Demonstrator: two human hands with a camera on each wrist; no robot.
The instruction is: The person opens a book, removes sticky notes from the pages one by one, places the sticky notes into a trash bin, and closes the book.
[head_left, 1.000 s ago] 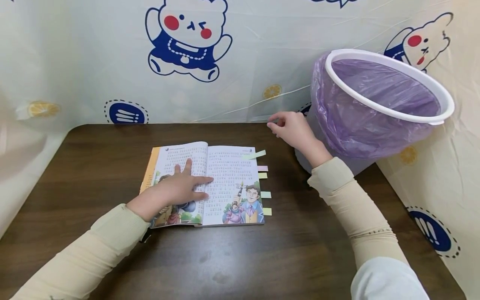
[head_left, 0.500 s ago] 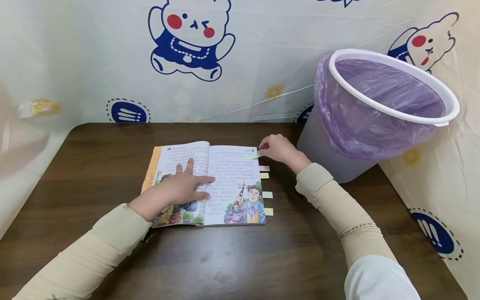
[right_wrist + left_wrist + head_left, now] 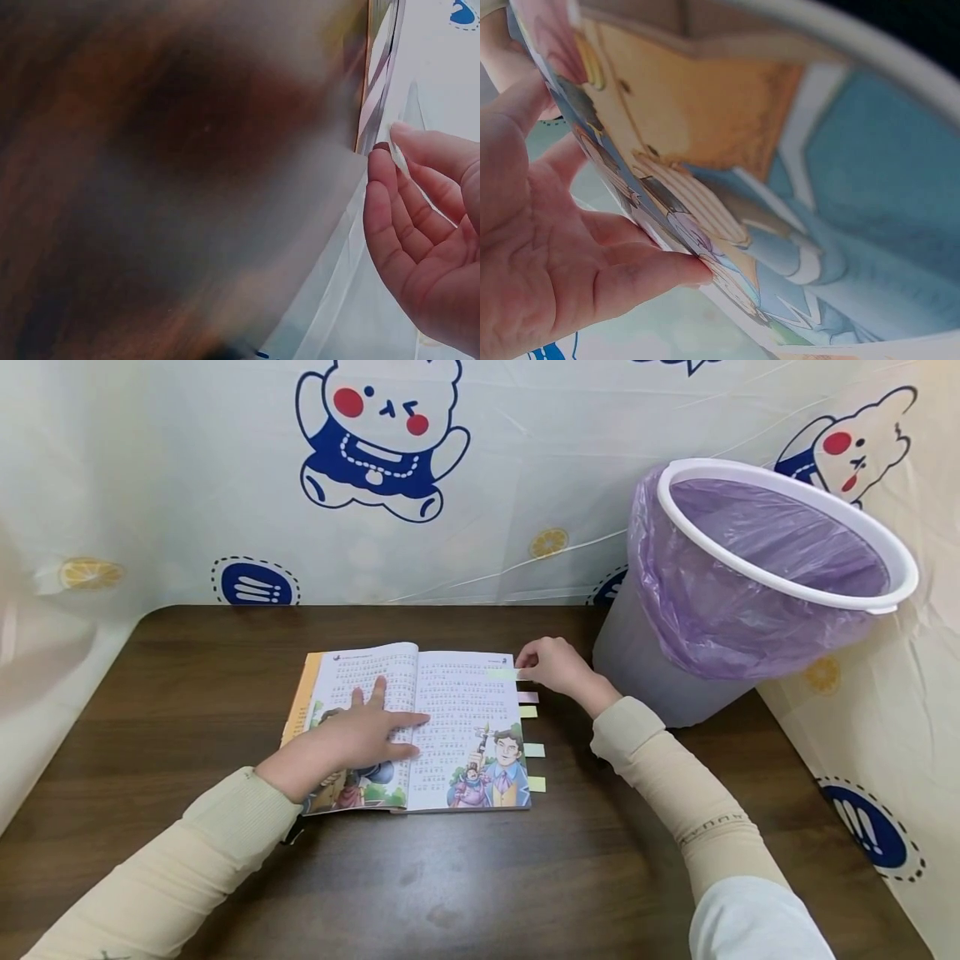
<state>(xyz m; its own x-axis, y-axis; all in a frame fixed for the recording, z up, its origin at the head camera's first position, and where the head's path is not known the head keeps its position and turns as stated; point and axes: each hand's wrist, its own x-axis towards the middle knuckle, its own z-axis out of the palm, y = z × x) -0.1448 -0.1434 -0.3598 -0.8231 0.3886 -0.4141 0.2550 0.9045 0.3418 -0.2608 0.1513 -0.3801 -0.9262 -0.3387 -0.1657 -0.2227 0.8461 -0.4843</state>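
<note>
An open illustrated book (image 3: 453,697) lies on the dark wooden table (image 3: 420,893). My left hand (image 3: 348,739) rests on its left page with fingers spread, the thumb and index fingertips reaching past the fold. In the left wrist view, those fingers (image 3: 645,281) lie straight along the printed page. At the book's upper right edge, my right hand (image 3: 555,667) pinches the outer end of a pale green sticky tab (image 3: 501,675), which lies over the right page. In the right wrist view the tab (image 3: 399,159) shows as a thin strip between thumb and fingers.
Below the pinched tab, a pink tab (image 3: 528,697) and several green ones stick out along the right edge. A bin (image 3: 656,647) with a purple bag (image 3: 675,618) and white rim stands at the right. Behind hangs a cartoon-printed sheet (image 3: 517,460).
My right hand has come down and left from beside the bin to the book's upper right tab, which went from slanting to nearly level. My left hand has stayed on the page.
</note>
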